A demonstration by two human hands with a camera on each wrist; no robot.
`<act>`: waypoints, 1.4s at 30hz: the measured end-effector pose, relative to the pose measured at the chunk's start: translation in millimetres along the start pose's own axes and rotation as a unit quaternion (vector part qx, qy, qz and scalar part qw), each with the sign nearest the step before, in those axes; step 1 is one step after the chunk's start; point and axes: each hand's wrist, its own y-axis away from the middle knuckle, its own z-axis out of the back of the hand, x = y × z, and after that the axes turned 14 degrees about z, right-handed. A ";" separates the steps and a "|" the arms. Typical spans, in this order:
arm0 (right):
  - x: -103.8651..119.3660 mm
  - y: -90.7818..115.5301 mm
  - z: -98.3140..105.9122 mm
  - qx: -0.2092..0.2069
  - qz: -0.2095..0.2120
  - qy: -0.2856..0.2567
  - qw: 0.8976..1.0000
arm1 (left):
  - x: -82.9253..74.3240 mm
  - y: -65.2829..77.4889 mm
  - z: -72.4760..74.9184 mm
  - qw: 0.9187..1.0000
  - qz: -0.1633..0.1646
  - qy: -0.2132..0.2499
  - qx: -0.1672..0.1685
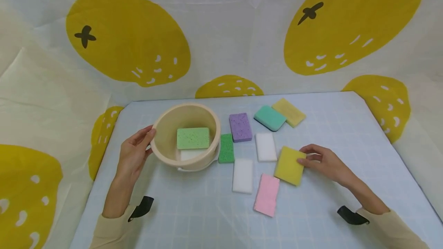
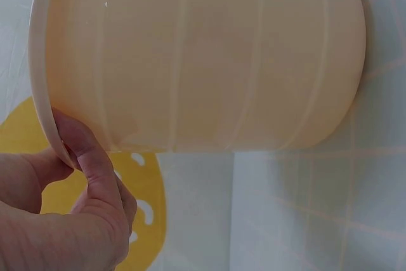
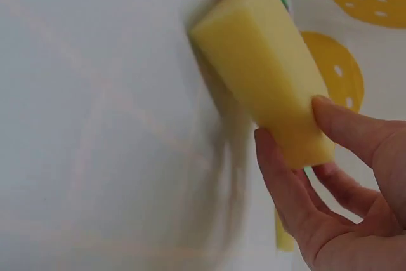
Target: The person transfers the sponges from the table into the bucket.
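My left hand (image 1: 134, 153) pinches the rim of a cream bucket (image 1: 187, 112) between thumb and fingers; the left wrist view shows the bucket's ribbed outer wall (image 2: 209, 55) beside that hand. Inside the bucket lie a light green sponge (image 1: 193, 138) and a white sponge (image 1: 191, 154), partly covered by the green one. On the right, my right hand (image 1: 322, 162) pinches a thick yellow sponge (image 1: 290, 165) by one end. In the right wrist view this yellow sponge (image 3: 263, 68) is tilted, with its shadow on the tabletop beneath.
Between bucket and right hand lie a purple sponge (image 1: 240, 127), a dark green sponge (image 1: 226, 148), two white sponges (image 1: 265, 147) and a pink one (image 1: 267, 195). Farther back, a teal sponge (image 1: 270, 117) overlaps a flat yellow one (image 1: 290, 112). The bucket's handle (image 1: 207, 164) hangs at its front.
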 end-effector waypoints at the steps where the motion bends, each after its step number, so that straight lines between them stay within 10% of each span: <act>1: 1.5 -0.5 2.4 -0.001 0.001 0.000 1.000 | -0.2 0.2 0.0 1.000 0.001 0.002 -0.001; 17: 32.2 -18.0 30.3 -0.009 0.028 0.004 1.000 | -1.4 1.4 0.6 1.000 0.006 -0.005 -0.009; 42: 80.9 -59.1 30.5 0.012 0.082 -0.028 0.996 | -17.5 -3.4 3.5 0.980 -0.037 -0.195 -0.026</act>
